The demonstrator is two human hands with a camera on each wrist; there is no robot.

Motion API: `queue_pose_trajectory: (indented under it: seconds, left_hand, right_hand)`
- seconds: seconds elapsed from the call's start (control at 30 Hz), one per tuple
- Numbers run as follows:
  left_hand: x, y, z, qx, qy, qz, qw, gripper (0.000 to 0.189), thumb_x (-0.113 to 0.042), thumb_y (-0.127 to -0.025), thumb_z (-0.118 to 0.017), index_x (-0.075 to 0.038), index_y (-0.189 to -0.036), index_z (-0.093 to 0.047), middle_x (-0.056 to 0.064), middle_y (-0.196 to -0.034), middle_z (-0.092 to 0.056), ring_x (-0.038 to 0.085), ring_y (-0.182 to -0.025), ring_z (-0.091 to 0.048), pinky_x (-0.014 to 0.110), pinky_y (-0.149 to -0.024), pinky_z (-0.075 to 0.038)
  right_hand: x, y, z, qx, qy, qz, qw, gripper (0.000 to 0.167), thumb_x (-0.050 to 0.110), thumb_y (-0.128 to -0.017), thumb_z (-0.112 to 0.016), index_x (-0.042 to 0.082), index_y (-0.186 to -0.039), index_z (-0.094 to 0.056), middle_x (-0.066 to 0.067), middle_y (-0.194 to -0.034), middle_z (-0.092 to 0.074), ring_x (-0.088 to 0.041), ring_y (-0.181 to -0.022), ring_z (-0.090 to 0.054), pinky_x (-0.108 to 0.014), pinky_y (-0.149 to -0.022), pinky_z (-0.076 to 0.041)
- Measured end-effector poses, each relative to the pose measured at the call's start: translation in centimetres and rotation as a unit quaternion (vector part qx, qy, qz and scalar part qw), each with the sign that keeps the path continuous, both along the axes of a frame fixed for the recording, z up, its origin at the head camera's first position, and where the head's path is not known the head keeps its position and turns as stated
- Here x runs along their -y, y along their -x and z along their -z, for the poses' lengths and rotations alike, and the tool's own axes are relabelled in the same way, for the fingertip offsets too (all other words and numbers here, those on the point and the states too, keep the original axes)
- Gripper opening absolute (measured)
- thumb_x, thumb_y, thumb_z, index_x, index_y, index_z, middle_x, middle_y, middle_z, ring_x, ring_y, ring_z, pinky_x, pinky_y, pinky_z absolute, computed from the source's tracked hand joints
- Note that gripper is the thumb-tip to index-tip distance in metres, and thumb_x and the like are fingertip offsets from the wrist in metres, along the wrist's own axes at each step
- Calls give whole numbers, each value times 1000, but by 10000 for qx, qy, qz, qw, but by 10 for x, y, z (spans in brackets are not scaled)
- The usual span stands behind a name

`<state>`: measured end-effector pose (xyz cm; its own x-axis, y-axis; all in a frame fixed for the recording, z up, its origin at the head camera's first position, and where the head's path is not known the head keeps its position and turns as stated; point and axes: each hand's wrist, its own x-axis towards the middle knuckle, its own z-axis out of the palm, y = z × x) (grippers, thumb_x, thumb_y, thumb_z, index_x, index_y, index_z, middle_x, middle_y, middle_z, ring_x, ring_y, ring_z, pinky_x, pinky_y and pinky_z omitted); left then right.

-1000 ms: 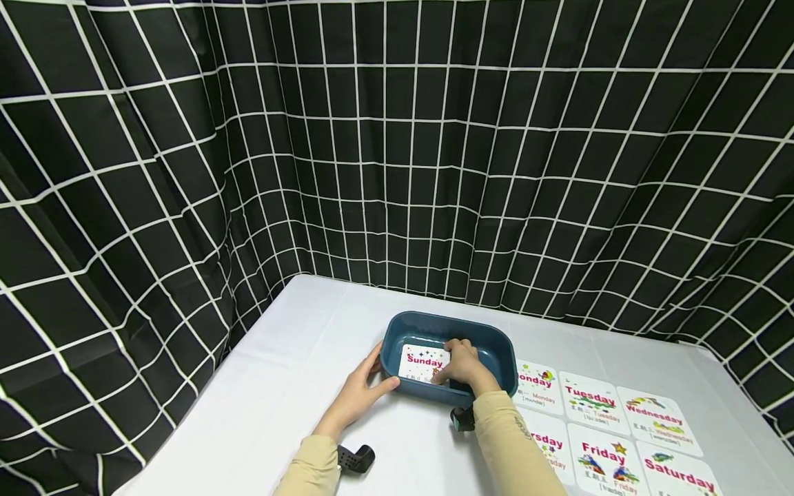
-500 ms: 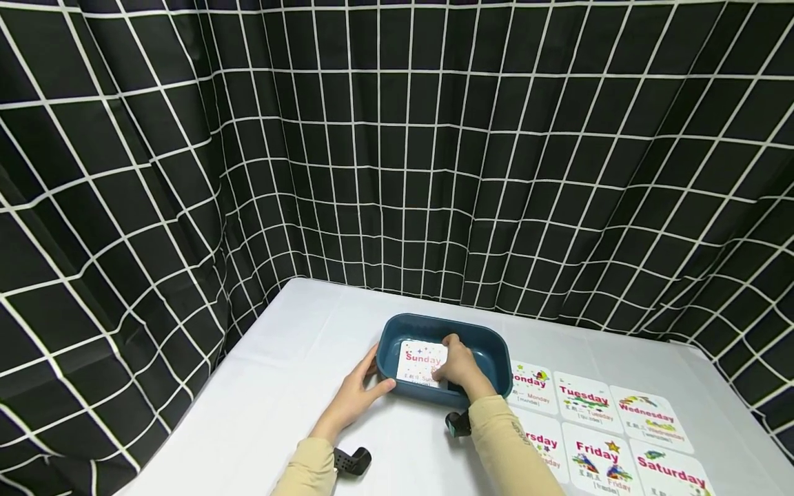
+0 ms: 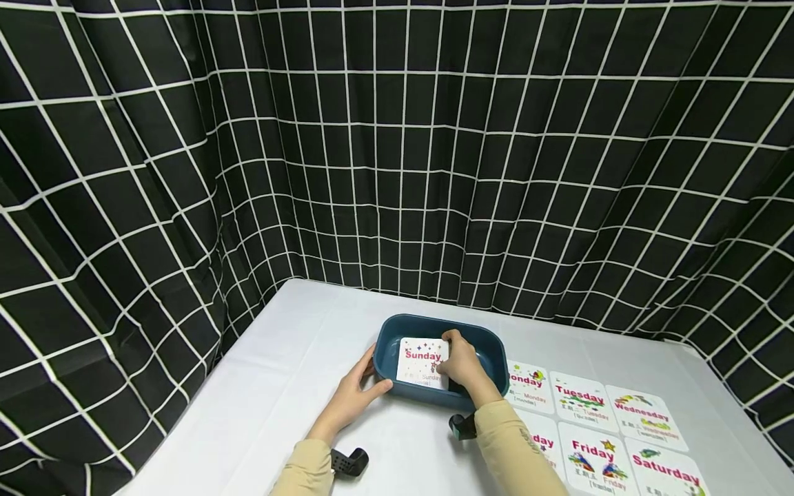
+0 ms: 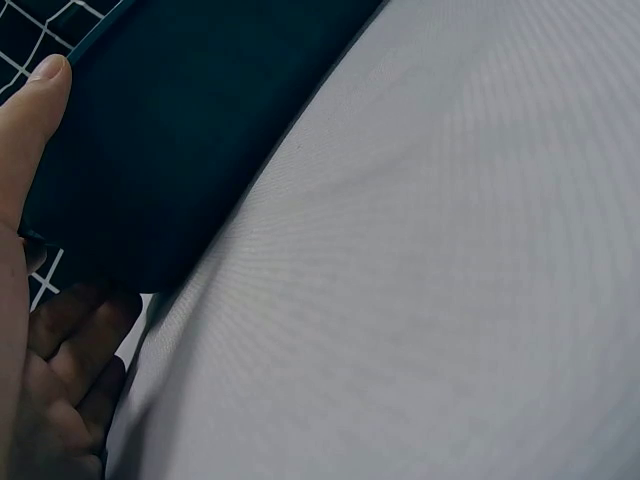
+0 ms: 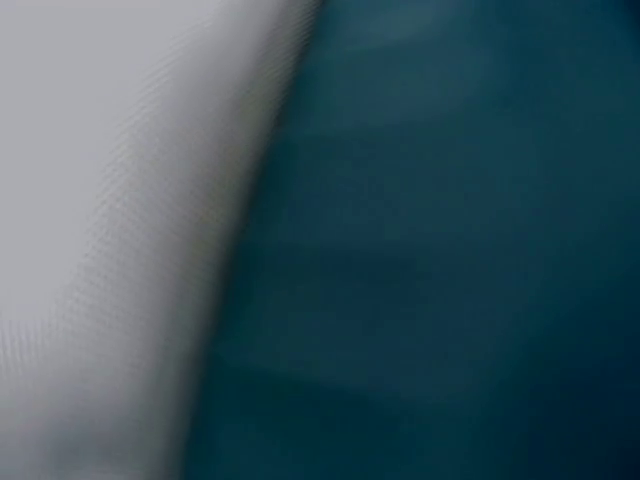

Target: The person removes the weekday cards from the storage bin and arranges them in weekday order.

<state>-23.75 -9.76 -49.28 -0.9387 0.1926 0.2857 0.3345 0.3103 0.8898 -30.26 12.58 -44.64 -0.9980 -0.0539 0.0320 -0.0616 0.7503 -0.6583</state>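
A dark blue-green plastic box (image 3: 409, 393) stands on the table, and in it is a white card (image 3: 422, 365) printed "Sunday". My right hand (image 3: 465, 365) reaches inside and pinches the card's right edge between thumb and fingers. At the box's left end my left hand (image 3: 353, 398) holds on, thumb over the near rim and fingers round the far side of the corner. In the left wrist view, the left thumb (image 4: 45, 90) lies against the box's rim. The right wrist view shows only the blurred box wall (image 5: 400, 250) and tablecloth; that hand is hidden there.
Several weekday cards lie in two rows to the right, among them Tuesday (image 3: 580, 403), Friday (image 3: 595, 458) and Saturday (image 3: 666, 470). The Monday card (image 3: 530, 388) meets the box's right end in view. A black grid curtain (image 3: 384, 172) rises behind the white table (image 3: 298, 344).
The Sunday card has risen slightly from the box's floor and shifted a little in my right hand's fingers. My left hand stays on the box. The whole scene slides slightly left in view.
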Motion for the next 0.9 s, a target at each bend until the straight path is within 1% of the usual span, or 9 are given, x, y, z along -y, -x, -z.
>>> queue_pose_trajectory:
  seconds: [0.07, 0.17, 0.3, 0.43, 0.53, 0.6, 0.67, 0.77, 0.9]
  left_hand:
    - [1, -2, -5, -17, -20, 38, 10000, 75, -27, -87, -66, -6, -147, -25, 21, -134, -45, 37, -121, -44, 56, -103, -25]
    - [2, -3, -7, -23, 8, 69, 10000, 74, -25, -88, -66, -6, -146, -25, 21, -134, -46, 37, -120, -44, 56, -103, -25]
    - [2, -4, -7, 2, 16, 40, 10000, 74, -24, -88, -66, -6, -147, -25, 21, -134, -45, 37, -121, -44, 55, -103, -24]
    - [2, -4, -6, 7, 21, 25, 10000, 75, -26, -87, -66, -7, -147, -25, 21, -135, -45, 36, -121, -44, 55, -104, -24]
    - [2, -4, -7, 12, 26, 52, 10000, 76, -29, -87, -66, -7, -147, -25, 20, -135, -45, 35, -121, -44, 54, -104, -24]
    - [2, -4, -7, 15, 23, 70, 10000, 77, -30, -87, -66, -8, -147, -24, 19, -135, -45, 34, -121, -45, 54, -104, -25]
    - [2, -4, -7, 17, 29, 78, 10000, 76, -31, -87, -66, -8, -147, -25, 17, -135, -46, 32, -121, -45, 53, -104, -25]
    - [2, -4, -6, -5, 31, 68, 10000, 76, -31, -87, -66, -9, -147, -25, 15, -135, -46, 31, -121, -45, 53, -104, -26]
    - [1, -4, -6, -30, 28, 44, 10000, 76, -31, -87, -66, -9, -147, -25, 14, -135, -46, 32, -121, -45, 53, -104, -26]
  right_hand:
    - [0, -1, -2, -157, 81, -44, 9998, 62, -8, -66, -76, -4, -121, -47, -9, -82, -51, -23, -73, -50, -35, -62, -46]
    - [-1, -3, -5, -287, 209, -109, 9993, 61, -10, -67, -75, -4, -121, -48, -7, -78, -47, -21, -66, -46, -30, -55, -43]
    - [-3, -5, -8, -302, 393, -148, 9987, 60, -10, -67, -74, -4, -121, -48, -8, -80, -46, -20, -67, -45, -28, -53, -41]
    - [-5, -10, -11, -320, 606, -130, 9976, 60, -9, -69, -73, -2, -122, -48, -10, -83, -47, -20, -68, -44, -27, -53, -38]
    - [-8, -14, -13, -426, 788, -101, 9959, 59, -8, -70, -73, 0, -123, -49, -10, -83, -48, -18, -64, -43, -27, -53, -37]
    - [-10, -16, -14, -446, 1003, -88, 9939, 58, -8, -71, -72, 0, -124, -48, -11, -85, -49, -15, -61, -46, -27, -53, -39]
    - [-12, -19, -14, -440, 1270, -57, 9909, 58, -9, -72, -71, 0, -124, -47, -12, -87, -49, -13, -59, -49, -27, -53, -43]
    - [-15, -24, -14, -349, 1747, 5, 9840, 59, -9, -73, -70, 0, -126, -46, -13, -90, -49, -14, -63, -58, -29, -58, -51]
    - [-21, -31, -17, -288, 2374, 26, 9710, 59, -11, -74, -69, -2, -127, -45, -16, -93, -49, -18, -70, -63, -32, -62, -55]
